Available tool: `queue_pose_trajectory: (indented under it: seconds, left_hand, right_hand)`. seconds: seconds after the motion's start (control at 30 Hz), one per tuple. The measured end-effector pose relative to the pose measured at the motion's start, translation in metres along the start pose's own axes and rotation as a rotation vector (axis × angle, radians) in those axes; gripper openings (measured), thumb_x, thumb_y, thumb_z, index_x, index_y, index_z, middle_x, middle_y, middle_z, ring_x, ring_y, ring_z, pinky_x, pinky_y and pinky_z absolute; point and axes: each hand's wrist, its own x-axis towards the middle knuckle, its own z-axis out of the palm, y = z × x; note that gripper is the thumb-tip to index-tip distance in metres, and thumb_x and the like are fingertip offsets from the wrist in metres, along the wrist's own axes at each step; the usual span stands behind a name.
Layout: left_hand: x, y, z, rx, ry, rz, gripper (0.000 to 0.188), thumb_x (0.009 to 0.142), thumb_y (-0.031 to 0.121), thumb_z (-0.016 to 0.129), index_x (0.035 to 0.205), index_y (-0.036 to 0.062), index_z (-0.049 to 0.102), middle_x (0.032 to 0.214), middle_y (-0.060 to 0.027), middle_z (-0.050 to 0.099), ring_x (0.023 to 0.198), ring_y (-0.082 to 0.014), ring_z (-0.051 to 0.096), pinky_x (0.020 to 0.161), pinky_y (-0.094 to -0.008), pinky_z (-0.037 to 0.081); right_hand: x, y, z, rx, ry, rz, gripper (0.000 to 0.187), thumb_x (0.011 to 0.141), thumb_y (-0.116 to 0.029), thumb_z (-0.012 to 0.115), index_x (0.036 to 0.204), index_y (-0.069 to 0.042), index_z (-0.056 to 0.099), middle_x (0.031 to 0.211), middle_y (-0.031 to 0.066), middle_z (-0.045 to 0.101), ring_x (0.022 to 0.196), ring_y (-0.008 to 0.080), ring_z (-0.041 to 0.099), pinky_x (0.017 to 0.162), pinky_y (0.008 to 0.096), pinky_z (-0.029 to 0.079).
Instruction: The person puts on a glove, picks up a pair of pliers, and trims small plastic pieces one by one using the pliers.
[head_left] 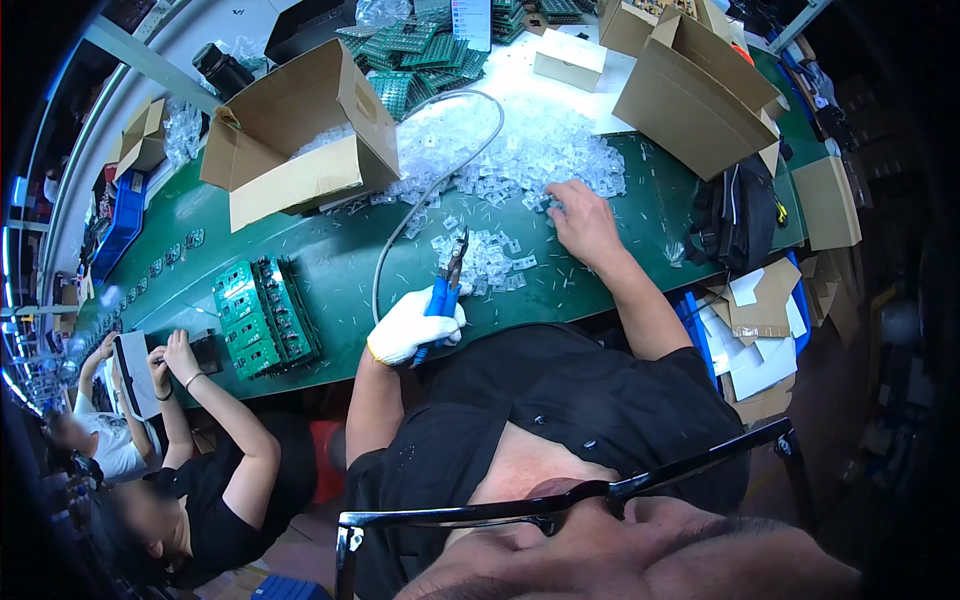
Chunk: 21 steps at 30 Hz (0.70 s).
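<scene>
My left hand (412,328), in a white glove, is wrapped round a pair of blue-handled cutting pliers (440,297). The pliers' dark jaws point away from me, beside a small heap of clear plastic pieces (488,262) on the green bench. My bare right hand (585,222) is at the near right edge of a much larger pile of the same clear pieces (500,140). Its thumb and forefinger are apart, with clear pieces beside the fingertips; nothing is visibly held.
Stacked green circuit boards (262,318) stand left of my gloved hand. A grey cable (385,250) curves over the bench. Open cardboard boxes (300,130) flank the pile, and a black bag (737,215) lies at right. Someone's hands (178,358) are at the bench's left.
</scene>
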Motion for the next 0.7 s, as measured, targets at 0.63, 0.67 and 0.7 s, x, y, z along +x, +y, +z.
queue_pose_trajectory:
  seconds: [0.63,0.67,0.7]
  left_hand:
    - [0.003,0.002,0.002,0.052,0.04,-0.004,0.06,0.092,0.019,0.081,0.142,-0.0066,0.062,0.106,-0.0069,0.074,0.09,-0.0164,0.072,0.085,-0.0338,0.058]
    - [0.003,0.003,0.003,0.05,0.042,0.004,0.058,0.092,0.019,0.081,0.141,-0.0064,0.063,0.105,-0.007,0.074,0.09,-0.0165,0.072,0.084,-0.0337,0.058]
    - [0.002,0.003,0.003,0.05,0.044,0.005,0.058,0.092,0.019,0.081,0.141,-0.0064,0.063,0.105,-0.007,0.074,0.09,-0.0165,0.072,0.084,-0.0337,0.058]
  right_hand:
    - [-0.043,0.01,-0.025,0.059,-0.002,-0.011,0.026,0.089,-0.001,0.073,0.115,-0.004,0.073,0.101,0.0144,0.074,0.088,0.0334,0.073,0.082,0.0425,0.058]
    - [-0.044,0.012,-0.021,0.043,0.029,-0.022,0.027,0.089,-0.001,0.075,0.116,-0.004,0.073,0.1,0.0145,0.073,0.088,0.0338,0.072,0.083,0.0432,0.058]
    - [-0.043,0.013,-0.017,0.03,0.058,-0.035,0.029,0.088,-0.002,0.076,0.116,-0.004,0.072,0.099,0.0146,0.072,0.088,0.0341,0.072,0.083,0.0439,0.058]
